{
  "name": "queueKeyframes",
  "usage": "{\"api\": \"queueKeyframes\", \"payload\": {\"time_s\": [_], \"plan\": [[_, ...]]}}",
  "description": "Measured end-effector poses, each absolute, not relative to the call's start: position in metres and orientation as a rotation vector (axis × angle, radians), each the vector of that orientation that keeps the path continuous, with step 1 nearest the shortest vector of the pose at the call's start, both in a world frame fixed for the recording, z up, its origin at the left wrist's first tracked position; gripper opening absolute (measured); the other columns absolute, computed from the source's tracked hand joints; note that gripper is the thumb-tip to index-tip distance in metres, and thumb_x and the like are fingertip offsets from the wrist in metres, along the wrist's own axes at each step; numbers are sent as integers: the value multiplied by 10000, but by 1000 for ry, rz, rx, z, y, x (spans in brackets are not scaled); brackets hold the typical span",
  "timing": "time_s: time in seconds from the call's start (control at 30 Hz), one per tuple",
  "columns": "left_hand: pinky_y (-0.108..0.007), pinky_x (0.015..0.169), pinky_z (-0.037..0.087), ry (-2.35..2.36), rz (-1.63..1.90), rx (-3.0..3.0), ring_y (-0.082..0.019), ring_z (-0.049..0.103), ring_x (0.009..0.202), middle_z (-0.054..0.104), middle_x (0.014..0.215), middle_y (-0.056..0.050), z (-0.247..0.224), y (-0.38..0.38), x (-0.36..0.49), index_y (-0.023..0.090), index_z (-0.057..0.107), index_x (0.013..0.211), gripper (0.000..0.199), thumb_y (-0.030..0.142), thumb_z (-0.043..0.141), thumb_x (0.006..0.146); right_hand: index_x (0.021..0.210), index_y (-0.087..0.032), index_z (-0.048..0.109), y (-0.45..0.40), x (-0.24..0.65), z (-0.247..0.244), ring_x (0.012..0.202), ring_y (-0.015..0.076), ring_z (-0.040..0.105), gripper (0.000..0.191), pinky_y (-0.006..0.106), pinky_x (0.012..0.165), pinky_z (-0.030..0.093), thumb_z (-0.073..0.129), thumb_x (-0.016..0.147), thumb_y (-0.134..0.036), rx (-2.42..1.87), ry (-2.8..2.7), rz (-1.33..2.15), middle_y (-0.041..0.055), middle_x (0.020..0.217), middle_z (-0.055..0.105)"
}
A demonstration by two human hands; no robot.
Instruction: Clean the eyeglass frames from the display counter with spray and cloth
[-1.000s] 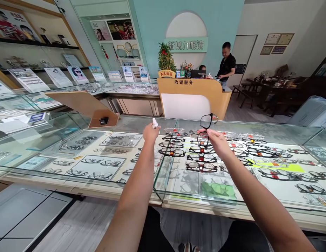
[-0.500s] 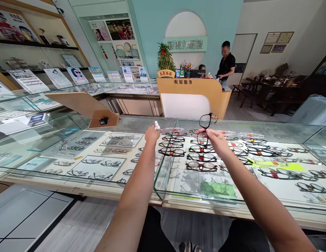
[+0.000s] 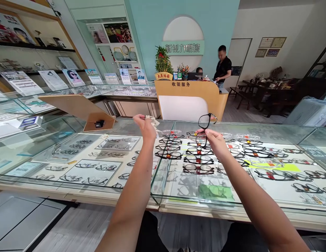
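My right hand [image 3: 215,139] pinches a pair of black-framed glasses [image 3: 205,128] by the bridge, held up on end above the glass display counter [image 3: 144,126]. One temple sticks out to the right. To the left, my left hand [image 3: 145,128] is raised over the counter's far side. A crumpled pale cloth [image 3: 153,121] is gripped at its thumb side, while some fingers reach out to the left. Below my hands, under the glass, lie rows of glasses [image 3: 199,168], many with red tags.
A tilted wooden-backed mirror or board [image 3: 79,110] stands on the counter at left. Beyond is a wooden cashier desk [image 3: 222,108], with one person [image 3: 223,68] standing beside it and another seated behind it. Wrapped pale boxes [image 3: 307,113] stand at right.
My left hand has moved left and turned, showing more of the pale cloth. My right hand keeps the glasses at nearly the same spot. The view has shifted slightly.
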State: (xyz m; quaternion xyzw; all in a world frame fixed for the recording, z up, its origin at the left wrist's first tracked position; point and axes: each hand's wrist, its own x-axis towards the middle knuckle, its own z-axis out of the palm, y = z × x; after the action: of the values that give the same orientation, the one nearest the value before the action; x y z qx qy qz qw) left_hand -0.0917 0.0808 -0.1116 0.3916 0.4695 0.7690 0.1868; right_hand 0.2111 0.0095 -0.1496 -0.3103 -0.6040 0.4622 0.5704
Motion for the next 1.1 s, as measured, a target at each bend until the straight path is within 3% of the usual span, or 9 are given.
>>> {"api": "queueKeyframes", "payload": {"time_s": [0.1, 0.17, 0.4, 0.6, 0.83, 1.1], "plan": [[-280, 678, 487, 1103, 1863, 1146, -170, 522, 724, 490, 865, 13, -115, 75, -66, 261, 418, 962, 176, 235, 540, 839, 1073, -293, 863, 11, 212, -151, 1186, 271, 699, 365, 409, 1027, 500, 653, 1023, -587, -726, -1425, 1080, 45, 1237, 821], [-254, 597, 463, 986, 1687, 1180, -161, 529, 660, 522, 790, 22, -121, 70, -47, 253, 466, 940, 187, 309, 595, 818, 1073, -291, 863, 11, 212, -151, 1207, 275, 696, 366, 414, 1048, 499, 655, 1022, -588, -720, -1422, 1079, 46, 1245, 818], [-234, 653, 514, 756, 1390, 1231, -136, 631, 742, 667, 878, 14, -139, 53, -6, 212, 612, 976, 404, 455, 854, 763, 1088, -291, 868, 9, 209, -147, 1298, 289, 654, 385, 414, 1046, 526, 704, 975, -620, -671, -1330, 1146, 51, 1297, 792], [-300, 719, 570, 717, 1260, 1253, -191, 722, 781, 753, 886, -8, -149, 55, -1, 227, 584, 1050, 614, 611, 929, 718, 1098, -308, 865, 10, 212, -145, 1410, 296, 597, 339, 409, 1074, 519, 688, 1003, -582, -651, -1364, 1142, 39, 1319, 782], [-302, 692, 551, 761, 1289, 1253, -187, 716, 730, 782, 882, -14, -150, 53, 0, 229, 594, 1052, 633, 622, 945, 703, 1071, -317, 864, 8, 216, -139, 1422, 305, 596, 366, 435, 1128, 507, 701, 976, -632, -668, -1409, 1132, 31, 1338, 773], [-258, 648, 521, 791, 1316, 1267, -143, 674, 674, 758, 840, 7, -149, 52, -1, 213, 595, 1017, 636, 585, 978, 672, 1091, -332, 873, 5, 211, -140, 1377, 289, 624, 321, 396, 1075, 524, 684, 1010, -578, -604, -1447, 1187, 36, 1383, 748]]}}
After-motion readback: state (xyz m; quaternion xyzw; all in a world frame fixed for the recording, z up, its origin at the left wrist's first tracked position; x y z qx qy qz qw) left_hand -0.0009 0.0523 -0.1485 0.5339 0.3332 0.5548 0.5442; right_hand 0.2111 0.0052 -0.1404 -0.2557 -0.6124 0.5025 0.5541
